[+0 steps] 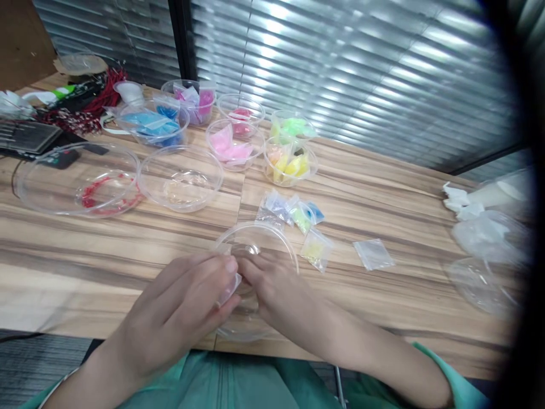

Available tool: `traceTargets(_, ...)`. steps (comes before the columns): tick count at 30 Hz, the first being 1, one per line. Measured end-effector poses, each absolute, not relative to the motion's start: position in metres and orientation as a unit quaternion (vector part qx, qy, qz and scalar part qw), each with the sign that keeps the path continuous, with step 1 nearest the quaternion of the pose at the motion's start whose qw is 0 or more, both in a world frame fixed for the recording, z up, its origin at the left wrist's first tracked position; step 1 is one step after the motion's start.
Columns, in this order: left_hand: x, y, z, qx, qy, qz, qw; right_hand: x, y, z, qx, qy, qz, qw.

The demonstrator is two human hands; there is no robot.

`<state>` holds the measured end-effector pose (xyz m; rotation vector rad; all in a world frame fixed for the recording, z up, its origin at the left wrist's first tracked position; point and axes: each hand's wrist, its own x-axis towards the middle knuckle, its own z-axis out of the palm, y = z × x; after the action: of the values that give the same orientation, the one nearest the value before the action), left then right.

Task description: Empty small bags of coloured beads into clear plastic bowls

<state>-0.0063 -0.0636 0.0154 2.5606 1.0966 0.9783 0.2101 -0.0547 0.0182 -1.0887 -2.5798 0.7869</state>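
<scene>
In the head view a clear plastic bowl stands at the front of the table, under both hands. My left hand is closed around a small clear plastic bag, part of which shows between the fingers and thumb. Beside it, over the bowl, my right hand has its fingers curled down; their tips are hidden, so what they hold cannot be made out. Just behind the bowl lie small bags with pale blue, green and blue contents and a bag of yellow bits.
A flat clear bag lies to the right. Several bowls with coloured bags, such as a yellow one, line the back. On the left are a bowl with red pieces and a bundle of red wires. Clear lids lie far right.
</scene>
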Motion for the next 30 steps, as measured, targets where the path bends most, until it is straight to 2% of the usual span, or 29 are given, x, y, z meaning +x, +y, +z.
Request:
traceTargets(4,-0.005,-0.059,0.009,0.848,0.398,0.338,0.092,0.215,-0.049,0.024,-0.413,-0.874,0.164,0.196)
traceTargets(9,-0.004,-0.058,0.006,0.853,0.386,0.337,0.102,0.218,-0.044,0.044,-0.338,-0.875,0.211,0.276)
traceTargets(11,-0.003,-0.058,0.006,0.853,0.375,0.341,0.128,0.217,-0.043,0.052,-0.305,-0.884,0.227,0.272)
traceTargets(19,0.0,-0.054,0.003,0.847,0.375,0.335,0.171,0.214,-0.042,0.062,-0.268,-0.927,0.21,0.159)
traceTargets(25,0.002,-0.05,0.0,0.841,0.372,0.329,0.215,0.215,-0.039,0.057,-0.274,-0.902,0.255,0.215)
traceTargets(30,0.004,-0.05,-0.002,0.835,0.383,0.308,0.246,0.214,-0.035,0.05,-0.272,-0.898,0.244,0.244)
